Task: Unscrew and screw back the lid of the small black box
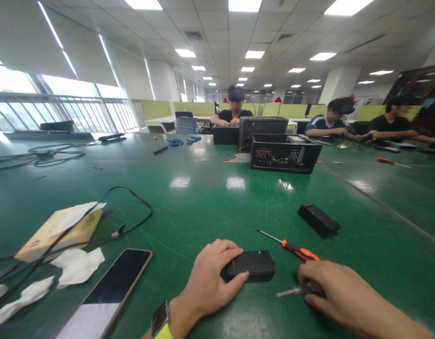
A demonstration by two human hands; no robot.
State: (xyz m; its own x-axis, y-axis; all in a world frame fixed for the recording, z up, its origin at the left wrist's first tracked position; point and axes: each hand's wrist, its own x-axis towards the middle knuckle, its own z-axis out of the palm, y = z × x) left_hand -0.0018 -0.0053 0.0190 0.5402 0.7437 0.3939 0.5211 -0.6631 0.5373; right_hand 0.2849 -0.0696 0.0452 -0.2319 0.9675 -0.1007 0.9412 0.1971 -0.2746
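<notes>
**Small black box under left hand, near edge of green table**

The left hand (208, 278) rests on the green table (203, 197) close to its near edge, fingers curled loosely over the left end of a small black box (252, 265); the fingertips touch its top and front face, not a full grip. The box lies flat, just right of that hand, between both hands.

The right hand (335, 294) lies palm down to the right of the box, apart from it, fingers closed around a thin metal tool (291, 292) whose tip points left toward the box. What kind of tool it is cannot be told.

An orange-handled screwdriver (291, 248) lies just behind the box and right hand, shaft pointing left. A second black box (319, 220) sits farther back on the right.

Toward the near left corner: a phone (111, 289) face up, crumpled tissues (78, 266), a cardboard packet (58, 233) and a black cable (132, 197). An open computer case (283, 153) stands mid-table. Other people sit at the far edge.
</notes>
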